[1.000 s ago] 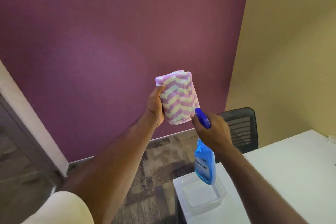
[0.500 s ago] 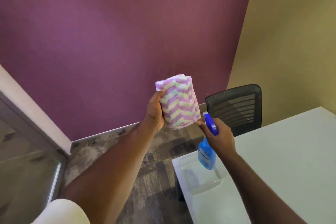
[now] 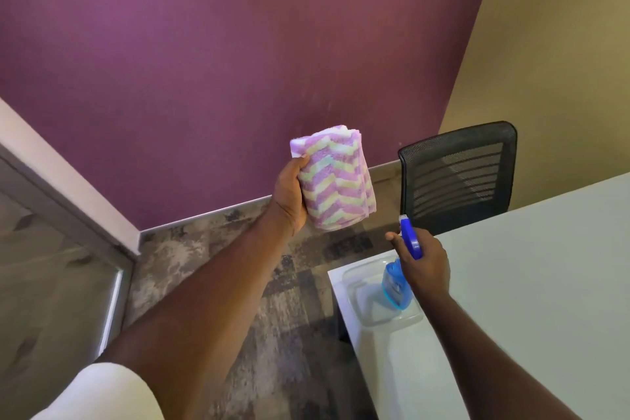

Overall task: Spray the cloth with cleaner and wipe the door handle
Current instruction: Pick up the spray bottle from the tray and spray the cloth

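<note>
My left hand [image 3: 289, 196] holds a folded cloth [image 3: 335, 181] with purple, yellow and white zigzag stripes upright in front of the purple wall. My right hand [image 3: 424, 264] grips a blue spray bottle [image 3: 395, 285] by its neck, its dark blue trigger head [image 3: 409, 237] pointing up toward the cloth's lower edge. The bottle's base hangs low over a clear plastic tray [image 3: 364, 314] at the table corner; I cannot tell if it touches. No door handle is in view.
A white table [image 3: 528, 283] fills the lower right. A black mesh chair [image 3: 456, 174] stands behind it against the tan wall. A door frame with a glass panel [image 3: 58, 249] lies at the left. Patterned carpet [image 3: 238, 276] covers the floor.
My right hand has lowered the spray bottle away from the cloth, down toward the tray. The cloth stays held up in my left hand. The view has tilted down.
</note>
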Demonstrator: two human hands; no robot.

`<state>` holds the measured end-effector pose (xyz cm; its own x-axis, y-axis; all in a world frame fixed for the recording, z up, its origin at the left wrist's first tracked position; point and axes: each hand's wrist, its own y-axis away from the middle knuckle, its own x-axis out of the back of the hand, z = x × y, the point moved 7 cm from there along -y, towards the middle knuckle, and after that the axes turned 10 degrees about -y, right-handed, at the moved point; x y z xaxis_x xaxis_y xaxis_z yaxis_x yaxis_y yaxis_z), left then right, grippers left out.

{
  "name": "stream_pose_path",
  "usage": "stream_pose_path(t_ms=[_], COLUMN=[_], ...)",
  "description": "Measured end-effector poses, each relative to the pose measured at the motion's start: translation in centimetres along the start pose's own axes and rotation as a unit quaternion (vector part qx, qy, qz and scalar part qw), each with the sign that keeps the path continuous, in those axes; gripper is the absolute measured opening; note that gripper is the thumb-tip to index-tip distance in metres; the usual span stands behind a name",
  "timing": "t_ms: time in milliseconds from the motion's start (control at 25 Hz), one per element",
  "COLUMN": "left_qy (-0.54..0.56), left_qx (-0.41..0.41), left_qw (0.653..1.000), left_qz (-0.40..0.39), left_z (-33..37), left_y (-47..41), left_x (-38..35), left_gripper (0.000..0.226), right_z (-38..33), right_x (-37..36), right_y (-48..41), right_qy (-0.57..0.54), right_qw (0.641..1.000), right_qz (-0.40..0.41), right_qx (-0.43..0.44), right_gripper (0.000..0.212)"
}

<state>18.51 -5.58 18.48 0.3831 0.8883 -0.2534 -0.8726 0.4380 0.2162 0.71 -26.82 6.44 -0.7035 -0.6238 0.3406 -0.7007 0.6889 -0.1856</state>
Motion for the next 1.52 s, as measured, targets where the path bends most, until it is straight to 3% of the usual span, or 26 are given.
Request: stream_pose_path(t_ms=[280,440,880,1280,1400,1520], left_qy=[-0.004,-0.011,0.011,0.013,0.025,0.029], left_qx=[-0.008,-0.006,-0.022,-0.044,-0.050,-0.061], left_qw=[1.000,1.000,1.000,0.999,0.998,0.998], left_qz=[0.015,0.022,0.008,0.008,0.001,0.002], left_z=[-1.3,-0.8,2.8,7.1,8.8,10.5], left_y=[-1.0,-1.3,-0.9,1.8,2.8,3.8], left_x=[2.2,2.0,0.5,-1.4,-1.8,-1.3], left_gripper=[0.035,0.038,0.034,0.039,0.034,0.040], right_z=[2.8,3.4,1.7,-13.4,-19.4,-24.8], right_x=[-0.8,-1.0,1.0,2.5,1.5,0.0], right_y=[0.1,0.4,1.2,-2.9,-4.2,-5.1], right_qy=[0.038,0.063,0.079,0.032,-0.011,-0.127], right_qw=[0.999,0.997,0.996,0.982,0.976,0.970], right_qz=[0.033,0.014,-0.018,0.049,0.026,-0.036], right_qx=[-0.015,-0.035,-0.036,0.181,0.217,0.206], right_gripper=[0.059,0.063,0.099,0.079,0.075,0.075])
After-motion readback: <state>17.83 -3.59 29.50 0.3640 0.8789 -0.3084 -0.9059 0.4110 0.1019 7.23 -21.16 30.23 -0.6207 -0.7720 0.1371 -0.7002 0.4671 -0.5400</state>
